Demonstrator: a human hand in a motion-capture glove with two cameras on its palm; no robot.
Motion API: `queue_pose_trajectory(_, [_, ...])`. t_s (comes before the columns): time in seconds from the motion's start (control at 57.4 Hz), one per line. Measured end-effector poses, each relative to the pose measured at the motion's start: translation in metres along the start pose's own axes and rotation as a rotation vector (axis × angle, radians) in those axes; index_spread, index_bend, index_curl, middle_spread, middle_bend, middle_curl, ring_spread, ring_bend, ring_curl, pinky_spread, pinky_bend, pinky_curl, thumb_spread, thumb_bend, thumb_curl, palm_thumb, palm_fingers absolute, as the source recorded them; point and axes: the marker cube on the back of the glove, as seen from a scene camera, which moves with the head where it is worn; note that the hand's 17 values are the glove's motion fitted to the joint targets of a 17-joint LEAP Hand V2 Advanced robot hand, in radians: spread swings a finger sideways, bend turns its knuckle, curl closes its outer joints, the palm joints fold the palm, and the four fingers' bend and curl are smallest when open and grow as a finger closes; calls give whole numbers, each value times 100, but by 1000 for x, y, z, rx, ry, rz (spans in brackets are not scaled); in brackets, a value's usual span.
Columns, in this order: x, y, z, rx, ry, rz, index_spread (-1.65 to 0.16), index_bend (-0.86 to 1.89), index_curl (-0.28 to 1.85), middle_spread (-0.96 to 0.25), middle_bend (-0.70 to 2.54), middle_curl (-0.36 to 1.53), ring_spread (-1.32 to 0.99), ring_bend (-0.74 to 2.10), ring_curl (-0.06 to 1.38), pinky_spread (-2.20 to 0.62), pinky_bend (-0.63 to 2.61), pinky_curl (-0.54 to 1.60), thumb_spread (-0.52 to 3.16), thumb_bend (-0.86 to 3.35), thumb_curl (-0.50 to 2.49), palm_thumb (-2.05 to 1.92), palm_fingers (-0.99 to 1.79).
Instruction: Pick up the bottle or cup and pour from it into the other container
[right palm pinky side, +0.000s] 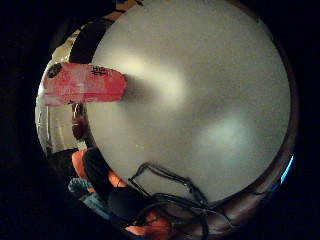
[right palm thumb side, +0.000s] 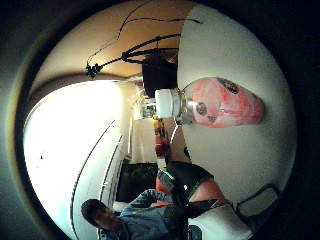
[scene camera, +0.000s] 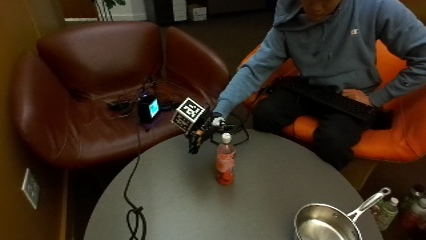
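One bottle (scene camera: 225, 162) with a red label and one white cap stands on one round table (scene camera: 200, 205), beside one steel pan (scene camera: 324, 223). One brown armchair (scene camera: 100, 85) sits behind the table. Three more bottles (scene camera: 399, 210) stand on the floor.

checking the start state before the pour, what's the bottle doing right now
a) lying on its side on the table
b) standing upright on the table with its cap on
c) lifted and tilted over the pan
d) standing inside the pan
b: the bottle stands upright on the table with its white cap on, apart from the pan, and the right hand is beside it, not gripping it.
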Motion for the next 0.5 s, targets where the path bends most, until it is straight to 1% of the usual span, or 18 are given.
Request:
queue_pose_trajectory(0.157, [0,-9,23,-25,-26,-5,-42,12,18,-29,18,30,-15,43,30,23,64,35,79,-4,33,41,-1])
queue_pose_trajectory(0.348, [-15,-31,56,-25,-100,-11,-42,13,18,-25,17,29,-15,44,30,23,65,35,78,-3,33,42,-2])
queue_pose_trajectory(0.435, [-39,-50,70,48,-238,-17,-42,14,18,-24,18,29,-14,44,30,23,64,35,78,-3,33,44,1])
queue_pose_trajectory(0.505, [-59,-66,77,134,-332,15,-43,21,22,-21,18,29,-11,45,30,23,59,33,78,-1,34,52,17])
